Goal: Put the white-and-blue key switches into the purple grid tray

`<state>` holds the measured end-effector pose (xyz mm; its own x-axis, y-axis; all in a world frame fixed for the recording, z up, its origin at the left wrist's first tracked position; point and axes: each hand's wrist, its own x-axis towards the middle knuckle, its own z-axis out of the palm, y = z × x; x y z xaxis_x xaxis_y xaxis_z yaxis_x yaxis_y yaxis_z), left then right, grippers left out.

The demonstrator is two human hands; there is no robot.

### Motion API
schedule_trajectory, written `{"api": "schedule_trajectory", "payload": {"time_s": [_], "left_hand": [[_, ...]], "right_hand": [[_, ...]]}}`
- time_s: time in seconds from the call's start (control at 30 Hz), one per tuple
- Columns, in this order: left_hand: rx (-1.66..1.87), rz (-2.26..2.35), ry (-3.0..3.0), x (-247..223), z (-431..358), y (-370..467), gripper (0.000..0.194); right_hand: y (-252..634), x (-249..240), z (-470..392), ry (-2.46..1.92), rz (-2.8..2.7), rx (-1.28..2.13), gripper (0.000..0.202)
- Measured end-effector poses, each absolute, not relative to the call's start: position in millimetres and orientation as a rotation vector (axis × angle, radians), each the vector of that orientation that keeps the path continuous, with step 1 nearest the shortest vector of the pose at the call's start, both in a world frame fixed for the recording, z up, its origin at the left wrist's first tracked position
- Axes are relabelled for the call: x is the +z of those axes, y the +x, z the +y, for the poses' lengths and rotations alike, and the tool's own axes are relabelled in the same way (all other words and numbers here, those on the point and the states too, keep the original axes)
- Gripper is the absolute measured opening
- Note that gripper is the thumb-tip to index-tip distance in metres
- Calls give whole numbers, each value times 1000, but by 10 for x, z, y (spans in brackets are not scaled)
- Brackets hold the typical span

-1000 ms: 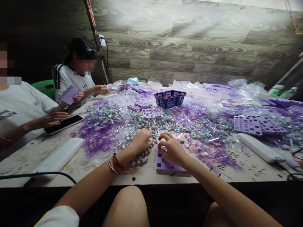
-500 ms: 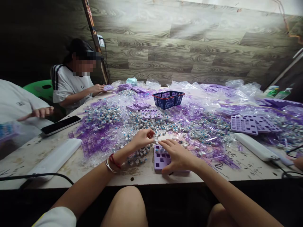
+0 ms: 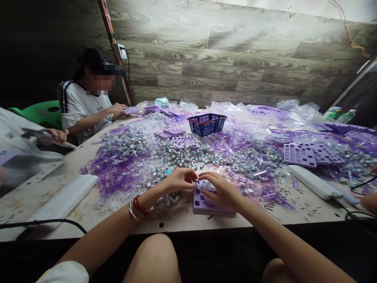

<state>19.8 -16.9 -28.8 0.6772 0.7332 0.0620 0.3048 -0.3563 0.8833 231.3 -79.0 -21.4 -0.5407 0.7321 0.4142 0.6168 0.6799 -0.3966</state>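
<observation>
A purple plate with square holes (image 3: pixel 203 203) lies flat near the table's front edge, with small clear and white parts along its far side. At its far left corner, my left hand (image 3: pixel 182 179) is closed in a pinch; what its fingertips hold is too small to name. My right hand (image 3: pixel 219 190) rests over the right part of the plate, its fingers bent around the parts there and hiding them. Beyond both hands spreads a heap of small white and blue switch-like parts (image 3: pixel 188 158).
A dark blue basket (image 3: pixel 207 125) stands behind the heap. Purple plates (image 3: pixel 300 154) are stacked at right, by a white power bank-like box (image 3: pixel 313 182). Another white box (image 3: pixel 63 200) lies at left. Two people sit at left; another person's hand (image 3: pixel 369 202) shows at far right.
My left hand has moved down to the plate's corner and closed. My right hand's fingers have drawn in. The person at far left has picked up the black phone.
</observation>
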Motion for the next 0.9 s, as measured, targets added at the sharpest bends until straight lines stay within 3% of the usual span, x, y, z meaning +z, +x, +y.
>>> {"api": "schedule_trajectory", "payload": {"time_s": [0.33,0.67,0.9], "left_hand": [[671,761,1982,-276,-209,229,21],[714,814,1760,-275,-237,280,18],[707,806,1934,-268,-243,267,12]], "right_hand": [[2202,-305,-700,-1081,-2267,263,11],[2183,-331,-684,-1070,-2211,250,12],[2149,-273,-692,-1080,-2233,188,15]]}}
